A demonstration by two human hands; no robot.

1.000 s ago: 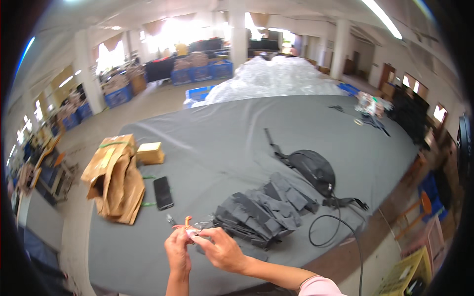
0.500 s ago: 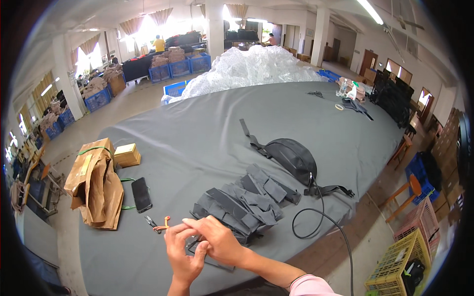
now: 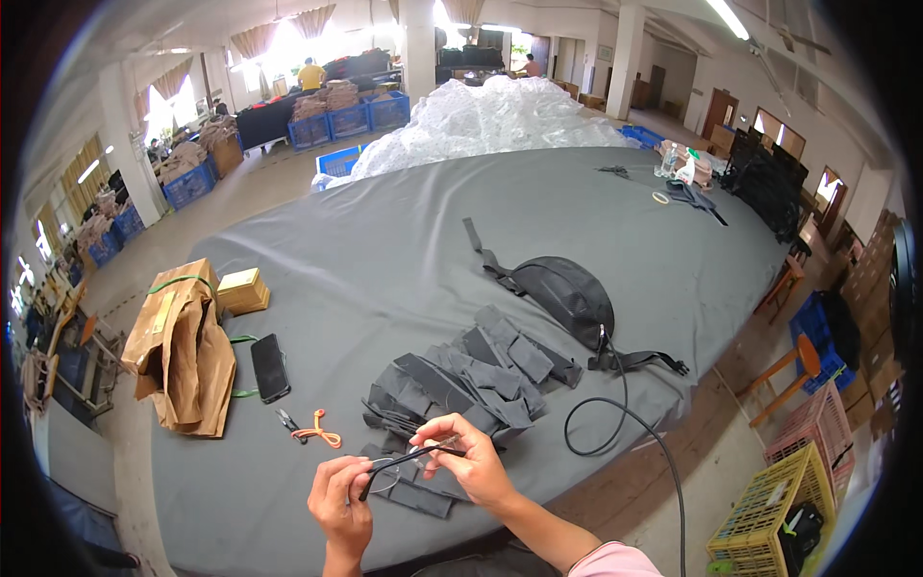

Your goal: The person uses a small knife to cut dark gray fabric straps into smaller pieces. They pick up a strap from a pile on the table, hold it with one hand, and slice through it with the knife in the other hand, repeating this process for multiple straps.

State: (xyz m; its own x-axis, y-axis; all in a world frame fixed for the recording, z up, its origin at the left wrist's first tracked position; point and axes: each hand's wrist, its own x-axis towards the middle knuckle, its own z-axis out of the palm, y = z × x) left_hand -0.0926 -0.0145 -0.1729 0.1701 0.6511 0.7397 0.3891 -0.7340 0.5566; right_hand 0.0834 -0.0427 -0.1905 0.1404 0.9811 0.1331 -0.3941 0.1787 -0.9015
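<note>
In front of me, near the table's close edge, both hands hold a pair of glasses (image 3: 404, 459) with dark arms and clear lenses. My left hand (image 3: 338, 505) pinches one end; my right hand (image 3: 468, 466) grips the other side, fingers bent around it. Under and beyond the hands lies a pile of dark grey fabric pieces (image 3: 461, 377). Thread snips (image 3: 291, 424) and an orange cord (image 3: 322, 431) rest just beyond my left hand. Farther right lies a black waist bag (image 3: 567, 296) with its straps spread, a black cable (image 3: 615, 406) reaching it.
Left on the grey-covered table (image 3: 356, 250) are a brown paper bag (image 3: 183, 361), a small yellow box (image 3: 243, 290) and a black phone (image 3: 270, 368). White wrapping film (image 3: 490, 120) is heaped beyond the far edge. Yellow (image 3: 774, 505) and pink crates stand at right.
My hands have moved apart from their close, overlapping position, and the glasses now show plainly between them. The right hand has shifted right. The orange cord and snips show more fully.
</note>
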